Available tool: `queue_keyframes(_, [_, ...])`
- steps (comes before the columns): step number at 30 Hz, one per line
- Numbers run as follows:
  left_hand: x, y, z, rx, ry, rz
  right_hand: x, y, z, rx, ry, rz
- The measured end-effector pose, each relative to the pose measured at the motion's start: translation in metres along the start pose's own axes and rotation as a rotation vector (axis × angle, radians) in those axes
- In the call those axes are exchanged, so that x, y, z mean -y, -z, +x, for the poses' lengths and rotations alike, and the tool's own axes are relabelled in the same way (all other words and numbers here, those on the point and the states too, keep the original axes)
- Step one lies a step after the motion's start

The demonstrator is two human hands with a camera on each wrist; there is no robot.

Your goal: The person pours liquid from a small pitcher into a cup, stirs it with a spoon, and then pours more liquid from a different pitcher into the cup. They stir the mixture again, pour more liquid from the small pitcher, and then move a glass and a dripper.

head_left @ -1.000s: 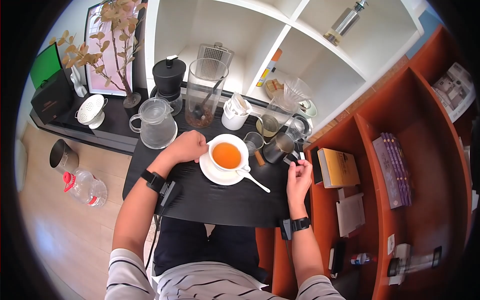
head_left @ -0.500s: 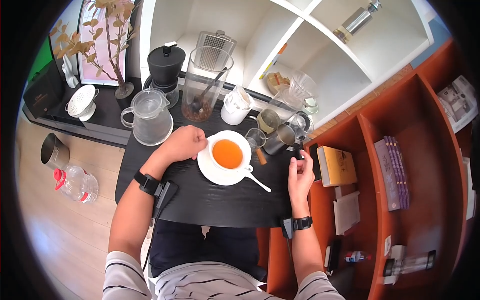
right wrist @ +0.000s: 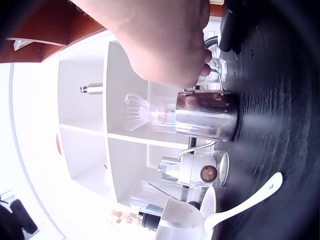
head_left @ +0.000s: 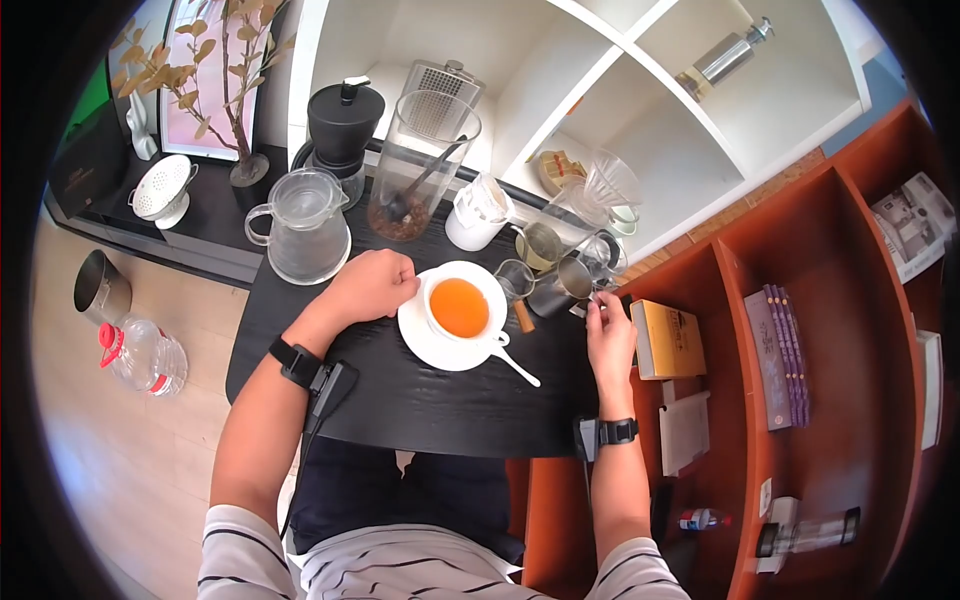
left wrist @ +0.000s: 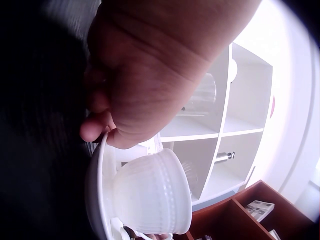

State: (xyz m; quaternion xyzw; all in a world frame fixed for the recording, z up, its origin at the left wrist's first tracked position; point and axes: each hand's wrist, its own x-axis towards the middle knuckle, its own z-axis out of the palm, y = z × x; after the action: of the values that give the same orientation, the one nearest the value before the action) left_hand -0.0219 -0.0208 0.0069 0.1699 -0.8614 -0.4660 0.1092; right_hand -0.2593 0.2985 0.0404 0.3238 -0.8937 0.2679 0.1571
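My left hand (head_left: 372,285) pinches the rim of a white saucer (head_left: 425,347); in the left wrist view, thumb and fingertips meet at the saucer's edge (left wrist: 100,165). On it stands a white teacup (left wrist: 150,192) filled with orange-brown tea (head_left: 460,308). A white spoon (head_left: 518,371) sticks out over the saucer's near right side. To the right, my right hand (head_left: 610,340) grips the thin wire handle of a stainless-steel pitcher (right wrist: 205,115), which stands upright on the black table. Part of the handle is hidden behind the fingers.
Behind the cup stand a glass jug (head_left: 308,230), a black-topped grinder (head_left: 343,120), a tall glass cylinder (head_left: 415,190) and a white mug (head_left: 478,215). A small glass pitcher with a wooden handle (head_left: 524,316) sits left of the steel one. Brown shelves (head_left: 735,330) flank the table's right side.
My right hand has moved up and forward to the steel pitcher's handle. The left hand keeps its pinch on the saucer. The head view has shifted slightly.
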Motion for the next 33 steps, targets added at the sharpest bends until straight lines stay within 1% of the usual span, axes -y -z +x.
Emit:
queue_keyframes(1, [0.000, 0.000, 0.001, -0.002, 0.002, -0.002, 0.001, 0.003, -0.003, 0.000, -0.012, -0.030])
queue_keyframes(5, [-0.001, -0.001, -0.001, -0.019, 0.008, 0.011, -0.002, 0.011, -0.019, -0.006, -0.092, 0.005])
queue_keyframes(7, [-0.001, -0.001, 0.000, -0.021, 0.015, 0.008, -0.007, 0.011, -0.027, -0.018, -0.096, 0.023])
queue_keyframes(9, [-0.001, -0.002, 0.000, -0.022, 0.025, 0.018, 0.001, 0.014, -0.034, -0.057, -0.164, 0.081])
queue_keyframes(10, [-0.001, -0.002, 0.001, -0.022, 0.026, 0.015, 0.004, 0.015, -0.039, -0.055, -0.164, 0.079])
queue_keyframes(12, [0.001, -0.003, 0.001, -0.034, 0.011, 0.033, 0.015, 0.014, -0.049, -0.231, -0.189, 0.155])
queue_keyframes(13, [0.001, -0.003, 0.001, -0.035, 0.016, 0.030, 0.022, 0.014, -0.054, -0.226, -0.188, 0.155])
queue_keyframes(15, [0.001, -0.004, 0.001, -0.063, 0.009, 0.060, 0.036, 0.012, -0.062, -0.232, -0.124, 0.199])
queue_keyframes(16, [0.001, -0.005, 0.001, -0.058, 0.010, 0.060, 0.037, 0.004, -0.064, -0.156, -0.048, 0.250])
queue_keyframes(17, [0.001, -0.006, 0.001, -0.075, 0.004, 0.053, 0.048, 0.002, -0.063, -0.083, 0.062, 0.253])
queue_keyframes(19, [0.000, -0.006, 0.001, -0.092, -0.006, 0.050, 0.071, 0.000, -0.061, 0.056, 0.047, 0.208])
queue_keyframes(20, [-0.001, -0.006, 0.001, -0.079, 0.009, 0.037, 0.075, -0.004, -0.058, 0.055, 0.045, 0.209])
queue_keyframes(22, [0.000, -0.005, 0.000, -0.071, 0.028, 0.023, 0.081, -0.013, -0.050, 0.139, 0.067, 0.090])
queue_keyframes(26, [0.001, -0.006, 0.000, -0.080, 0.008, 0.048, 0.080, -0.027, -0.041, 0.134, 0.115, 0.076])
queue_keyframes(28, [0.000, -0.006, 0.000, -0.073, 0.008, 0.050, 0.079, -0.031, -0.039, 0.105, 0.078, 0.013])
queue_keyframes(31, [0.000, -0.008, 0.000, -0.107, -0.008, 0.082, 0.080, -0.030, -0.038, 0.077, 0.024, -0.001])
queue_keyframes(33, [0.002, -0.009, 0.000, -0.123, -0.024, 0.077, 0.079, -0.023, -0.046, 0.058, 0.025, -0.004])
